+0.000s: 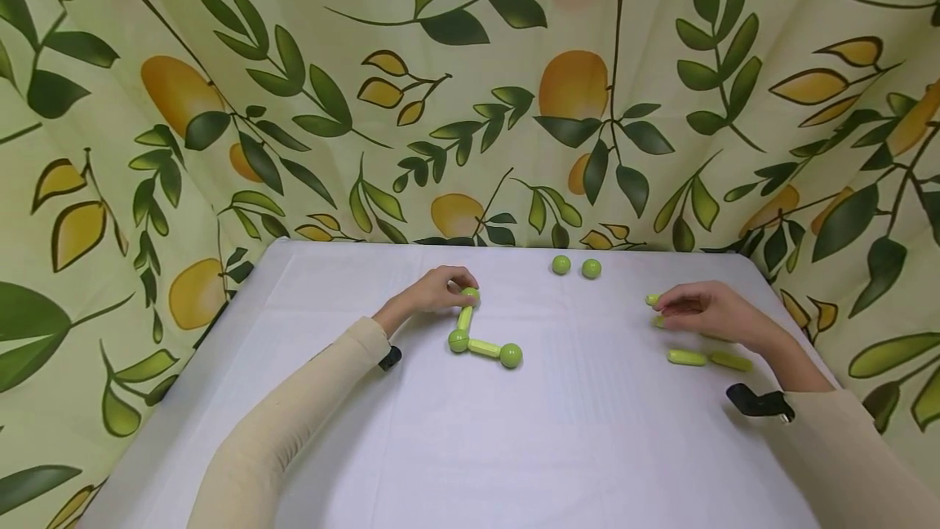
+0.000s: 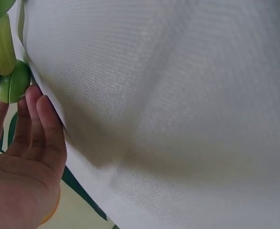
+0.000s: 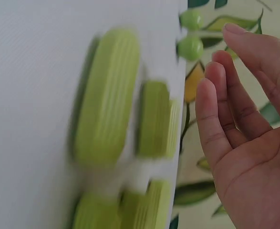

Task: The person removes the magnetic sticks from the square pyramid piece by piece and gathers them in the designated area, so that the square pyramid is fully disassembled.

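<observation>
My left hand (image 1: 432,291) grips a green ball (image 1: 471,296) between thumb and fingers. That ball ends a joined piece: a ribbed light-green rod (image 1: 465,318) runs to a corner ball (image 1: 458,340), and a second rod (image 1: 484,348) leads to an end ball (image 1: 511,355). In the left wrist view, the fingertips touch the held ball (image 2: 15,85). Over at the right, my right hand (image 1: 711,315) hovers by several loose green rods (image 1: 686,357), partly hiding some. Its fingers are loosely bent, with nothing between them in the right wrist view.
Two loose green balls, a left one (image 1: 561,264) and a right one (image 1: 591,268), lie near the far edge of the white-covered table (image 1: 558,447). A leaf-and-fruit patterned curtain (image 1: 499,137) hangs behind it and along both sides.
</observation>
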Demonstrator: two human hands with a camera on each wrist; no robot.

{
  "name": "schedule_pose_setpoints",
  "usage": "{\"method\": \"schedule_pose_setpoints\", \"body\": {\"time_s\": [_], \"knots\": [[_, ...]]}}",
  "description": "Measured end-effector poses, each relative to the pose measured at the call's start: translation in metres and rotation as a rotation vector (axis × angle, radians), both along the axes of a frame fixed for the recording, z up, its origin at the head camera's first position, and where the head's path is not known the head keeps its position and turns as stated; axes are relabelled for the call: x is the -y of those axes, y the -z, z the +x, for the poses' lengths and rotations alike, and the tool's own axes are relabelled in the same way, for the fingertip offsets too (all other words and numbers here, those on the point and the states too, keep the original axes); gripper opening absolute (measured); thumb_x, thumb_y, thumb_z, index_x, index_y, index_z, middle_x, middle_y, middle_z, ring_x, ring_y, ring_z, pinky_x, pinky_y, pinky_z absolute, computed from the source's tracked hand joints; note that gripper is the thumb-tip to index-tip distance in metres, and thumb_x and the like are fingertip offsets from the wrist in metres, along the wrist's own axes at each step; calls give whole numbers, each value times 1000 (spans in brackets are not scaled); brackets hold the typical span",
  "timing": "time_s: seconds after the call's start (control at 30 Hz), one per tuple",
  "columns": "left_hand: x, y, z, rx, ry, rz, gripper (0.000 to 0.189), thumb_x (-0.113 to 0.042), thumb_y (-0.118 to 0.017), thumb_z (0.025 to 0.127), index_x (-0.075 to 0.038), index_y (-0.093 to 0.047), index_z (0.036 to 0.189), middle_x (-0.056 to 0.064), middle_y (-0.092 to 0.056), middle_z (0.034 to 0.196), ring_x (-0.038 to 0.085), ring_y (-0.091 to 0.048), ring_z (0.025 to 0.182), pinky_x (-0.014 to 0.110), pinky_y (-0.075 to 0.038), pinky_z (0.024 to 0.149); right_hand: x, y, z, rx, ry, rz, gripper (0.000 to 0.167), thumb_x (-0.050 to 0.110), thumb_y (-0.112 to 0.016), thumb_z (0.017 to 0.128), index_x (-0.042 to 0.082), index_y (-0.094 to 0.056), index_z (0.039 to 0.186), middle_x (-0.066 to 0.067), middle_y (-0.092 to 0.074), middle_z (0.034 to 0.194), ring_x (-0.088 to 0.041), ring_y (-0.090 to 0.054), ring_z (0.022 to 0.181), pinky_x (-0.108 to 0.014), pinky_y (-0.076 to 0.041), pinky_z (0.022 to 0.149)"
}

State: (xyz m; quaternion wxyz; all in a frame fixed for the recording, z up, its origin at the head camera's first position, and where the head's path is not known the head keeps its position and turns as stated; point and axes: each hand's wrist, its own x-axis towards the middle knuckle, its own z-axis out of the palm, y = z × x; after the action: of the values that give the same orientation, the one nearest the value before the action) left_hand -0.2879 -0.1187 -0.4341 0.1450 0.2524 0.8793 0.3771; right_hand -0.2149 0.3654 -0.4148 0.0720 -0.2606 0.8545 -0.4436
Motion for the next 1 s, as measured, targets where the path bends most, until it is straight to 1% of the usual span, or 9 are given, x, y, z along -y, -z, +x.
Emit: {"method": "schedule_pose_setpoints", "body": {"time_s": [0.1,0.23,0.3,0.5,0.63,0.77,0.87,1.0], "knots": [[-1,-1,1,-5,2,-1,23,-13,-75,95,-4,-68,114,8,-67,116,24,-62,108,32,-51,93,16,-2,-8,23,-19,-11,24,-5,-77,88,-7,-71,111,-24,-69,108,-27,-68,94,-24,-56,78],[-1,-3,3,-1,-7,-7,23,-13,-74,95,-4,-68,115,9,-67,117,24,-62,108,33,-50,94,35,-2,-19,74,-17,-18,25,-5,-75,89,-8,-70,113,-26,-68,110,-32,-66,97,-24,-55,80],[-1,-4,4,5,-11,-15,24,-13,-75,95,-5,-68,116,8,-67,118,24,-62,108,33,-50,94,43,0,-25,85,-22,-27,25,-5,-75,89,-8,-70,113,-26,-68,111,-32,-66,98,-24,-55,81],[-1,-4,4,4,6,-18,28,-16,-76,94,-6,-67,118,8,-66,121,22,-62,105,33,-50,93,66,5,-38,68,-100,-73,26,-10,-74,87,-11,-69,113,-27,-68,109,-37,-66,97,-24,-55,82],[-3,-3,3,3,23,12,28,-13,-76,93,-3,-67,119,9,-67,119,22,-63,104,32,-51,92,83,7,-43,91,-134,-112,27,-10,-75,87,-13,-68,113,-30,-67,110,-35,-68,97,-26,-55,84],[-10,-3,5,14,32,35,32,-10,-76,93,-1,-65,122,11,-66,118,23,-65,104,32,-52,91,98,11,-48,114,-149,-136,29,-7,-77,86,-13,-68,114,-30,-67,110,-33,-68,98,-28,-55,85],[-15,-4,8,13,25,23,39,-12,-78,92,-2,-62,126,13,-65,119,24,-64,103,33,-52,91,108,14,-52,120,-159,-132,31,-3,-79,86,-11,-69,114,-29,-67,111,-31,-69,98,-28,-55,86],[-18,-6,15,11,3,-23,56,-16,-83,88,-3,-55,134,13,-61,124,23,-63,104,35,-51,91,120,15,-55,126,-172,-115,32,0,-80,87,-9,-70,115,-26,-68,112,-28,-69,98,-29,-55,87]]}}
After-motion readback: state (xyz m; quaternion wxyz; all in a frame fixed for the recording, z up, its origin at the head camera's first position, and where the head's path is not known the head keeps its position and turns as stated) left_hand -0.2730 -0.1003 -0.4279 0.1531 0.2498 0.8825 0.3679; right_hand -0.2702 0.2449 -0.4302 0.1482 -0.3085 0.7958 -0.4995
